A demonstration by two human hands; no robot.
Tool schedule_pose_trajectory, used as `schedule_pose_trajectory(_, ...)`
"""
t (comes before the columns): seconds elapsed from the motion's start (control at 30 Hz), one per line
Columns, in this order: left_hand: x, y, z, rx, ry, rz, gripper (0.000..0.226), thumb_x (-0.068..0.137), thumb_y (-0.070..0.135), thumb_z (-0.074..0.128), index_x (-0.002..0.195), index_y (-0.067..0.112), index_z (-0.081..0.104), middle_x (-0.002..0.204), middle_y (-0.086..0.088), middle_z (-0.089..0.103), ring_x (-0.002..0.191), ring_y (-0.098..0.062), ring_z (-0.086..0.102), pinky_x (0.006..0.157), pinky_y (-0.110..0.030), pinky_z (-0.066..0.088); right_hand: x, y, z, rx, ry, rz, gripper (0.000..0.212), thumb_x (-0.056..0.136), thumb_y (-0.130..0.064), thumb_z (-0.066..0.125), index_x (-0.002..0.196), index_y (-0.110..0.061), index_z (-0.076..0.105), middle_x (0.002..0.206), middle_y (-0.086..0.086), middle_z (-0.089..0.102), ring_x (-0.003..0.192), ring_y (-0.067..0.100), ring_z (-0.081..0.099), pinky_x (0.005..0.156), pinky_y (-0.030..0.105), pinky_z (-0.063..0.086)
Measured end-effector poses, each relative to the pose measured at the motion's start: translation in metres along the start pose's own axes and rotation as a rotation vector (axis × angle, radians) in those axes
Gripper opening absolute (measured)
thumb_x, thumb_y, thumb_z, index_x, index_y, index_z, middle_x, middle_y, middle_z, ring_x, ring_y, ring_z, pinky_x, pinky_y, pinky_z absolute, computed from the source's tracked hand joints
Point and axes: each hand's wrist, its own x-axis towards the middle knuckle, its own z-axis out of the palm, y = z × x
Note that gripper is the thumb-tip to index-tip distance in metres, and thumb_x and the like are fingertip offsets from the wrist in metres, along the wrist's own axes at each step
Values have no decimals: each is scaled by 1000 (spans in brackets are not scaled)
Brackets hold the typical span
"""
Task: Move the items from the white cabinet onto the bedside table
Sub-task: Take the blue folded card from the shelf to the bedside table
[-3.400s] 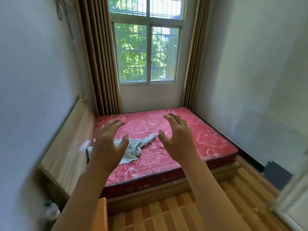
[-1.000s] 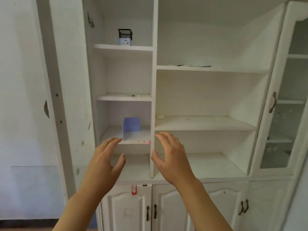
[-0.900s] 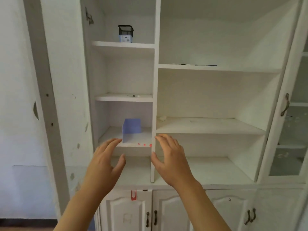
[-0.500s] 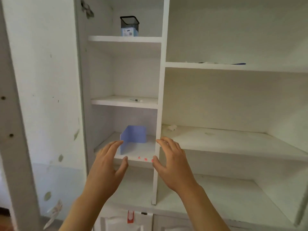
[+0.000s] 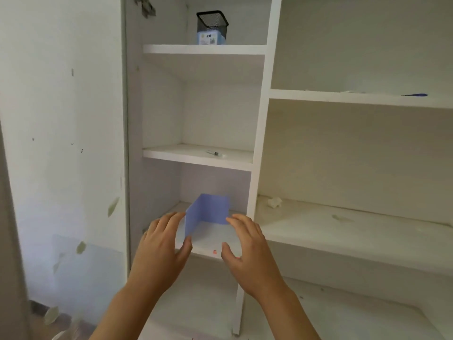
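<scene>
White cabinet (image 5: 263,123) fills the view, doors open, shelves bare white. Blue folded card (image 5: 207,213) stands upright on the lowest narrow shelf of the left column, bent into an L, w/ a few small red dots (image 5: 214,252) on the shelf edge in front of it. Left hand (image 5: 161,251) is raised just left of the card, fingers spread wide & relaxed, thumb near the card's front bottom corner; contact can't be told. Right hand (image 5: 247,251) is up just right of it, fingers also wide & loosely bent, holding nothing. Card sits between the two hands.

Top left shelf: black mesh pen holder (image 5: 212,22) w/ a small blue box (image 5: 210,38) in front of its base. Middle left shelf: small syringe-like item (image 5: 213,152) lying flat. Right column: dark blue flat thing (image 5: 414,94) on the upper shelf, crumpled white scrap (image 5: 274,201) on the shelf below.
</scene>
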Motion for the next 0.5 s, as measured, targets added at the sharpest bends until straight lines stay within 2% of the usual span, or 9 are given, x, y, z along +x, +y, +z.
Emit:
schedule_pose_trajectory(0.03,7,-6,5,0,-5,-15,50,93,37,60,139,18,59,135,-3,66,120,-30,62,95,-48,55,6,2,5,-2,-1,-1,54,100,-35,57,152,-29,45,155,-18,37,143,1,32,101,-5,20)
schedule_pose_trajectory(0.13,27,-21,22,6,-41,-51,47,96,33,69,140,19,58,137,-3,65,123,-30,61,97,-48,53,22,9,20,4,-2,-1,55,100,-38,55,153,-30,43,154,-22,35,144,-4,29,113,6,19)
schedule_pose_trajectory(0.23,46,-36,44,56,-33,7,48,90,28,78,134,16,63,126,-7,71,110,-32,68,88,-46,57,40,16,33,13,-6,13,57,98,-42,52,153,-28,44,153,-21,36,144,-3,31,117,14,26)
schedule_pose_trajectory(0.37,65,-60,68,42,-6,33,47,87,23,82,129,14,64,119,-8,72,102,-32,70,82,-45,57,57,20,51,-5,-2,53,60,96,-47,49,153,-30,43,154,-19,36,143,-3,32,116,11,23)
schedule_pose_trajectory(0.5,77,-74,89,41,-6,40,44,82,17,84,122,13,67,111,-9,72,95,-36,69,77,-47,56,68,24,68,-18,10,86,56,98,-36,58,152,-27,46,153,-17,39,142,1,36,117,15,27)
